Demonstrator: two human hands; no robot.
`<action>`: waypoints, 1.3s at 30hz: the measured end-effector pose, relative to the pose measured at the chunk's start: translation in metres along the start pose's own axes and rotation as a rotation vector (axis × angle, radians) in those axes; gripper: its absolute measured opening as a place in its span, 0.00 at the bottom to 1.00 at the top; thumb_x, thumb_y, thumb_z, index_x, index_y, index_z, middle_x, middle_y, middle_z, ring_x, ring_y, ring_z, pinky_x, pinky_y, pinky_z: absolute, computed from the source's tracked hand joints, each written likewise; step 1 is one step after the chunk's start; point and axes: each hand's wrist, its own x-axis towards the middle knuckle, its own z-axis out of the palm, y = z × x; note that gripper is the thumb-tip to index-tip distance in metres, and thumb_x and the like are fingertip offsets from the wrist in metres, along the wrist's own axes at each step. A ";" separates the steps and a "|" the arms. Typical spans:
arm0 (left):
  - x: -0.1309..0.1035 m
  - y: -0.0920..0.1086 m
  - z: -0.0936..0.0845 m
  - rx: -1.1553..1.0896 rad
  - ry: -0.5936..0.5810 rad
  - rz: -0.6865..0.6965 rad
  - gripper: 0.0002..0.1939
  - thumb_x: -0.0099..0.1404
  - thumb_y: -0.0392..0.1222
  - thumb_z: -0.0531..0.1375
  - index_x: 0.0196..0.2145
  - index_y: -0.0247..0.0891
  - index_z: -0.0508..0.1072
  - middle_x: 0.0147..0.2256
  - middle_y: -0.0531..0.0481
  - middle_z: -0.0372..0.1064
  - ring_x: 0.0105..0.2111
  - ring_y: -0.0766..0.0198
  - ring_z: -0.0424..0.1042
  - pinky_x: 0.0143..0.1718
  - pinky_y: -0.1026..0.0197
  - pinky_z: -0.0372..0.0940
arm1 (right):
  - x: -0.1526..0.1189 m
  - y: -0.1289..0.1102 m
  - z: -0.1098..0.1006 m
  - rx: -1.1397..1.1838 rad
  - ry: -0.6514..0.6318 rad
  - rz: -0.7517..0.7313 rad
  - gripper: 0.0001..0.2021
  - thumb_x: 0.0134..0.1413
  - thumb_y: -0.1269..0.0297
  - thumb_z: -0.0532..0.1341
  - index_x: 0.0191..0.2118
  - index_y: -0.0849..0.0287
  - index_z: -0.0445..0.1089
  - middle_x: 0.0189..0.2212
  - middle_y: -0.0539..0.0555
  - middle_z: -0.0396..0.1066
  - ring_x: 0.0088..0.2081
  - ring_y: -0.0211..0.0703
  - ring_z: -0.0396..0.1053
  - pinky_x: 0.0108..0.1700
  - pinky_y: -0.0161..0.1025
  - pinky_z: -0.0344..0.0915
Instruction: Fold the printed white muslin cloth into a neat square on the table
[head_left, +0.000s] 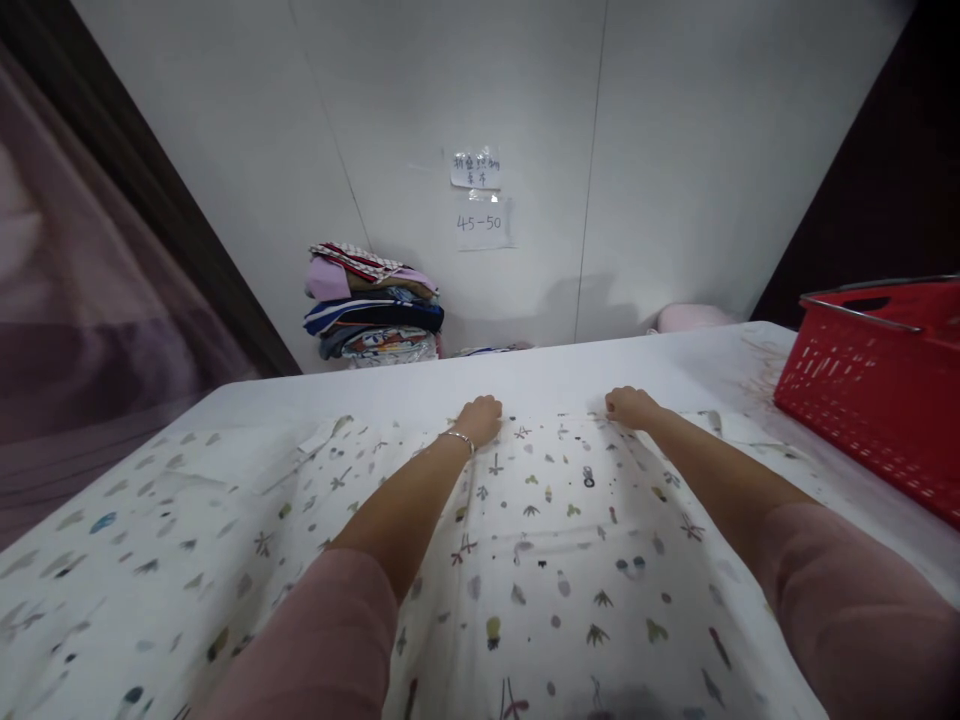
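A white cloth (555,560) printed with small plants and shapes lies spread over the table, with creases and a folded part toward the left. My left hand (478,418), with a bracelet at the wrist, is closed on the cloth's far edge near the middle. Farther right, my right hand (628,408) grips the same far edge. Between the two hands the edge runs nearly straight. The cloth's near end runs out of view below.
The white table (555,372) shows beyond the cloth. A red basket (885,390) with a metal handle stands at the right. Folded fabrics (375,305) are stacked behind the table at the left. Paper signs (484,222) hang on the wall. A purple curtain (97,300) hangs left.
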 end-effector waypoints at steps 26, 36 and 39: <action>-0.316 -0.127 -0.018 0.028 0.108 -0.633 0.19 0.67 0.45 0.43 0.44 0.37 0.69 0.44 0.42 0.69 0.40 0.52 0.70 0.33 0.56 0.62 | -0.176 -0.128 -0.020 0.174 0.006 -0.767 0.10 0.58 0.62 0.51 0.36 0.58 0.67 0.34 0.55 0.70 0.34 0.44 0.65 0.34 0.36 0.57; -0.269 0.005 -0.036 -0.242 0.465 -0.005 0.20 0.62 0.44 0.54 0.51 0.36 0.65 0.51 0.44 0.65 0.53 0.57 0.61 0.56 0.53 0.52 | -0.195 -0.158 -0.047 0.191 -0.042 -0.705 0.07 0.53 0.63 0.53 0.32 0.57 0.68 0.27 0.51 0.69 0.28 0.39 0.62 0.29 0.33 0.52; -0.248 0.066 -0.028 -0.343 0.445 0.185 0.24 0.60 0.47 0.58 0.53 0.39 0.62 0.51 0.45 0.65 0.52 0.56 0.61 0.56 0.50 0.50 | -0.208 -0.165 -0.048 0.202 -0.007 -0.731 0.07 0.53 0.65 0.53 0.31 0.57 0.67 0.25 0.50 0.68 0.26 0.38 0.61 0.28 0.33 0.51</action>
